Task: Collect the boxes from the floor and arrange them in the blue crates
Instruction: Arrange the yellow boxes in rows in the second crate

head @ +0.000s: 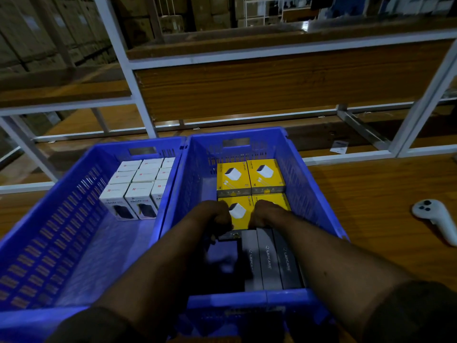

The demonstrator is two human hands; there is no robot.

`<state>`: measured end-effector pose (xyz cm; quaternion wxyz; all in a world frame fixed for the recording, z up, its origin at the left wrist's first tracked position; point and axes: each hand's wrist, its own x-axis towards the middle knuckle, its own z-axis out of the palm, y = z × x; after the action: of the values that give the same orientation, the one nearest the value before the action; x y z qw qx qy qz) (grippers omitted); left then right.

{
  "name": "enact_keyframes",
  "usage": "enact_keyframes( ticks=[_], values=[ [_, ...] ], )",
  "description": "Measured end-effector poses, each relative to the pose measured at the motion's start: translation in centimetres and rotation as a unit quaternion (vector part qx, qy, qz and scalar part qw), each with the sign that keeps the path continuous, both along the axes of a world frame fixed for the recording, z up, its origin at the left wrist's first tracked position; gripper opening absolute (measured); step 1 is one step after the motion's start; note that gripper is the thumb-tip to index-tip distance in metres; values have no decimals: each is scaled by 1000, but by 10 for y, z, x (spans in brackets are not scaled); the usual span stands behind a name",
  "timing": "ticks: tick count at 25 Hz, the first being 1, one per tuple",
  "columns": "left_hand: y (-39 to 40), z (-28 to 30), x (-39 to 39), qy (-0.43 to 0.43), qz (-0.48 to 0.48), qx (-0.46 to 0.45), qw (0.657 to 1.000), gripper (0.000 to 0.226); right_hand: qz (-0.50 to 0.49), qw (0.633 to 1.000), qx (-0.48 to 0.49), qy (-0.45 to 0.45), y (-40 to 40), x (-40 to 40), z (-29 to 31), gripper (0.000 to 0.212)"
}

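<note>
Two blue crates stand side by side on the wooden floor. The left crate (pixel 49 219) holds several white boxes (pixel 138 184) packed at its far end. The right crate (pixel 309 174) holds yellow charger boxes (pixel 249 177) at the far end and grey boxes (pixel 267 261) standing on edge near me. Both my hands reach into the right crate. My left hand (pixel 212 216) and my right hand (pixel 267 214) are curled on the two sides of the near yellow box (pixel 238 214), which they partly cover.
A white metal shelf frame (pixel 138 78) with wooden boards stands just beyond the crates. A white hand controller (pixel 435 219) lies on the floor at the right. A small paper label (pixel 340 147) lies under the shelf. Stacked cartons (pixel 37 33) fill the dark background.
</note>
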<state>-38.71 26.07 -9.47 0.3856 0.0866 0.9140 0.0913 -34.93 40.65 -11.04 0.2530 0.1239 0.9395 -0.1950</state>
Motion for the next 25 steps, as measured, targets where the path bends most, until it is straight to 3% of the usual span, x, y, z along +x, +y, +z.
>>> enact_keyframes(
  ticks=[4, 7, 12, 16, 25],
  values=[
    [-1, -9, -3, 92, -68, -55, 992, 77, 11, 1000, 3, 13, 5, 0, -2, 29],
    [-1, -5, -2, 130, -71, -78, 986, 70, 25, 999, 1, 21, 6, 4, 14, 38],
    [-6, 12, -8, 227, 2, 8, 974, 45, 64, 995, -70, 18, -4, 8, 46, 47],
    [-8, 20, -8, 221, 20, 45, 974, 47, 190, 981, -7, -35, -13, 18, 53, 48],
    [-13, 31, 0, 202, 22, 106, 974, 59, 278, 959, -59, -10, -40, 32, 52, 49]
  ],
)
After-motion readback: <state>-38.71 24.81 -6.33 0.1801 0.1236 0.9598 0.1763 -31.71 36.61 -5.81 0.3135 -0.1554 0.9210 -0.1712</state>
